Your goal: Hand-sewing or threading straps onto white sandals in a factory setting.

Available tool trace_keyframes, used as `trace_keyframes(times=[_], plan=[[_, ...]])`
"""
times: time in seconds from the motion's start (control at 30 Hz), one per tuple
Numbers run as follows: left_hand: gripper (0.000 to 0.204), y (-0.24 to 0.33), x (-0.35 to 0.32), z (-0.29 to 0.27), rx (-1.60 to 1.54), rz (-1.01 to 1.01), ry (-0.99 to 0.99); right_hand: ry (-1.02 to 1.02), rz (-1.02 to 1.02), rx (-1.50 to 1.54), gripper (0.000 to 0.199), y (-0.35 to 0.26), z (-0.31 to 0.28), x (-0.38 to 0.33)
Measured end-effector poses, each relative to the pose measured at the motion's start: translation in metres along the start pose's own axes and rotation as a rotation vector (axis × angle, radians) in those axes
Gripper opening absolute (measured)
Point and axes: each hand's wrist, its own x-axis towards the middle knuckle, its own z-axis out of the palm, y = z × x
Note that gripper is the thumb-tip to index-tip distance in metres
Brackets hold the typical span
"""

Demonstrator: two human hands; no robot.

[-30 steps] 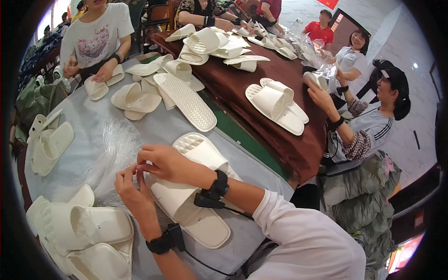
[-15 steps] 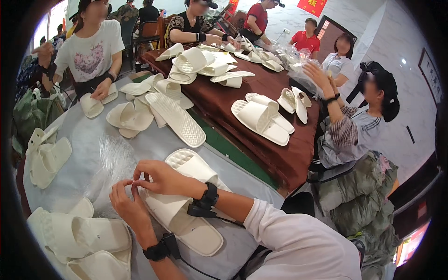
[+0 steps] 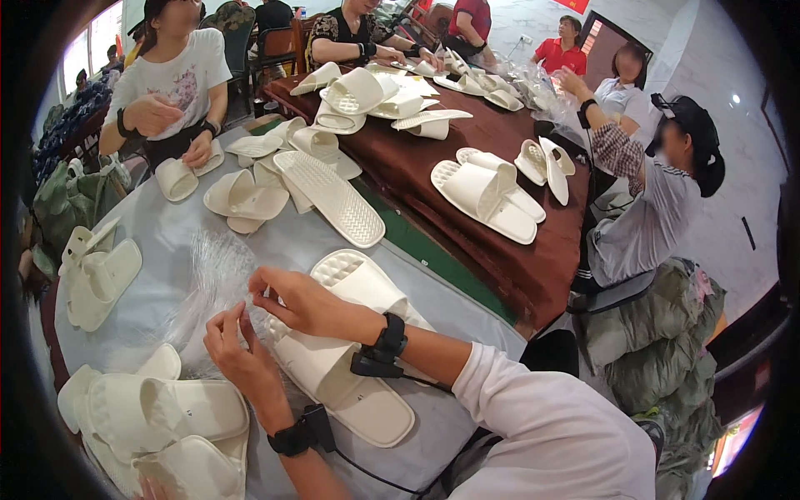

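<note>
Adjoining brown tabletop (image 3: 396, 162): grey tabletop (image 3: 171, 250). Marbled wall (image 3: 723, 71). Left hand (image 3: 242, 350), right hand (image 3: 302, 304): grip unclear.

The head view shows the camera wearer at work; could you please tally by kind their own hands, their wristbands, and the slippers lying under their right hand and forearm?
Left hand and right hand: 2 hands
Black wristbands: 2
Off-white slippers under the right hand and forearm: 2
Total: 6
</note>
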Motion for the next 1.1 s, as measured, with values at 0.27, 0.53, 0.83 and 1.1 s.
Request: trace_keyframes(times=[0.27,0.53,0.83,1.1], plan=[[0.014,-0.005,0.004,-0.003,-0.064,0.135,0.056,0.034,-0.005,0.132,0.020,-0.006,0.002,0.003],[0.011,-0.011,0.002,-0.003,-0.031,0.004,0.029,0.506,-0.006,0.532,0.021,-0.003,-0.010,0.009],[0.010,-0.025,0.001,0.002,0.047,0.012,-0.005,0.438,-0.147,1.384,0.018,-0.096,-0.144,-0.001],[0.009,-0.018,0.005,-0.006,0.025,0.075,0.029,0.648,-0.148,1.046,0.018,-0.104,-0.190,-0.042]])
